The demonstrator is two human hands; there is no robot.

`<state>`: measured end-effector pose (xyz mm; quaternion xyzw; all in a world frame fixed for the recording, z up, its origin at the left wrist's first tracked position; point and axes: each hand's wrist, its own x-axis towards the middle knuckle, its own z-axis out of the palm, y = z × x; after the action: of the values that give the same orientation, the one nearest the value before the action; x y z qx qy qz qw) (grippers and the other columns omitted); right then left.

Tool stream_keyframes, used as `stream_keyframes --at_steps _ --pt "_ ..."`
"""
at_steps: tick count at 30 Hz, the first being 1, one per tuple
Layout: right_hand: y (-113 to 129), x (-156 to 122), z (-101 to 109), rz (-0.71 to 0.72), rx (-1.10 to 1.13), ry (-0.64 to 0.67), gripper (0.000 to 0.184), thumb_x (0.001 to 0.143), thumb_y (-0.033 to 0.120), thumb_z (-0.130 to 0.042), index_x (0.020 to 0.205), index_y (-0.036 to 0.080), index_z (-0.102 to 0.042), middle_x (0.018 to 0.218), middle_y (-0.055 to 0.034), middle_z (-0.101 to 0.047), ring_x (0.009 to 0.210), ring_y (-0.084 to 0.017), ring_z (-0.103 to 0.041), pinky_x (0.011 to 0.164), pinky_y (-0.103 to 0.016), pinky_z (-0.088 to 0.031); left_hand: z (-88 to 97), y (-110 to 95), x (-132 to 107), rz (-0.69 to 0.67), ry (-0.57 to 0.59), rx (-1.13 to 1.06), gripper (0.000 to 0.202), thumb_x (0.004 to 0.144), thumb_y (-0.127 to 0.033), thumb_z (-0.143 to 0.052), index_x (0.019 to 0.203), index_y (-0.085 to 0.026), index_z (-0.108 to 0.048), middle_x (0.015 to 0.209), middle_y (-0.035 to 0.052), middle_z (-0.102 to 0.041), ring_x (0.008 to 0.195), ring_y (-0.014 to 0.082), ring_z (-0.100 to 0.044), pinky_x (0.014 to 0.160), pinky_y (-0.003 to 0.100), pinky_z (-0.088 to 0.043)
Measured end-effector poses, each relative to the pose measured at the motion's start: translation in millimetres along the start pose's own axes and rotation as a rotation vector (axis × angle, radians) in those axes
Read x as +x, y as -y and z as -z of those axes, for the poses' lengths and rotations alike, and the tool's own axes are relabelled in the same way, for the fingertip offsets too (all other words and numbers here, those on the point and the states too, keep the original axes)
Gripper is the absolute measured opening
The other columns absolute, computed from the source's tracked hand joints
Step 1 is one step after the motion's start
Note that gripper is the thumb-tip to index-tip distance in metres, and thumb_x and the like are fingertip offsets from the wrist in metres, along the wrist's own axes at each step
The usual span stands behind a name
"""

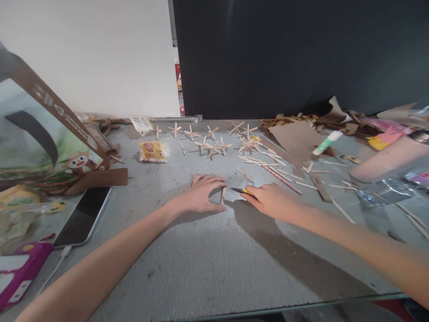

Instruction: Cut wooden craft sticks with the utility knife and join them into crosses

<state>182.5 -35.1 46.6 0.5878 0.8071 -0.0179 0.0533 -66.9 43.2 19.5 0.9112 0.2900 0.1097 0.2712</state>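
Note:
Near the middle of the table, my left hand (200,196) rests on the surface, its thumb and fingertips closed on the ends of a short wooden stick (223,196). To its right, my right hand (268,201) grips a yellow-handled craft knife (246,192). The dark blade points left toward the stick, with a small gap between them. Just beyond my hands lies a loose wooden stick piece (245,175). Farther back stand several small star-shaped stick pieces (214,148), made of crossed wooden sticks.
Loose sticks (256,161) and a red striped stick (282,180) lie right of centre. Behind them are a cardboard sheet (295,142) and a glue stick (327,143). A pink bottle (389,158) is far right. Leftward are a snack packet (153,152), phone (83,217) and printed bag (33,129).

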Motion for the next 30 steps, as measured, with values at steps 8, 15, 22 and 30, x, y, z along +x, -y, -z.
stream_keyframes --at_steps 8,15,22,30 --pt "6 6 -2 -0.13 0.767 -0.198 0.044 0.098 0.062 -0.049 0.078 0.024 -0.054 0.058 0.0019 -0.052 0.053 -0.016 -0.05 0.052 -0.027 -0.032 -10.7 -7 -5 0.115 -0.146 -0.446 0.068 0.083 -0.028 -0.073 0.147 -0.025 -0.05 0.083 0.0013 -0.071 0.084 0.0204 -0.069 0.087 0.038 -0.051" --pt "21 8 -10 -0.296 1.228 -0.037 0.035 0.083 0.054 -0.069 0.097 0.023 -0.064 0.048 0.0085 -0.042 0.041 -0.012 -0.039 0.042 -0.025 -0.03 -21.6 -31 -6 0.157 -0.26 -0.495 0.06 0.081 -0.026 -0.074 0.138 -0.025 -0.055 0.076 -0.0028 -0.07 0.066 0.0143 -0.062 0.074 0.031 -0.049" --pt "38 2 -16 -0.197 1.241 -0.127 0.03 0.079 0.051 -0.07 0.075 0.022 -0.06 0.06 0.0033 -0.054 0.051 -0.011 -0.043 0.047 -0.025 -0.034 -42.4 -44 -9 0.185 -0.38 -0.556 0.063 0.078 -0.024 -0.074 0.137 -0.024 -0.054 0.073 -0.0041 -0.069 0.066 0.0137 -0.06 0.073 0.03 -0.047" --pt "32 5 -20 -0.309 1.346 -0.205 0.039 0.081 0.061 -0.062 0.089 0.022 -0.065 0.047 0.0086 -0.038 0.041 -0.013 -0.035 0.043 -0.027 -0.029 -46.9 -40 -9 0.19 -0.345 -0.652 0.06 0.079 -0.028 -0.075 0.135 -0.025 -0.054 0.071 -0.0042 -0.067 0.066 0.0142 -0.063 0.066 0.027 -0.048"
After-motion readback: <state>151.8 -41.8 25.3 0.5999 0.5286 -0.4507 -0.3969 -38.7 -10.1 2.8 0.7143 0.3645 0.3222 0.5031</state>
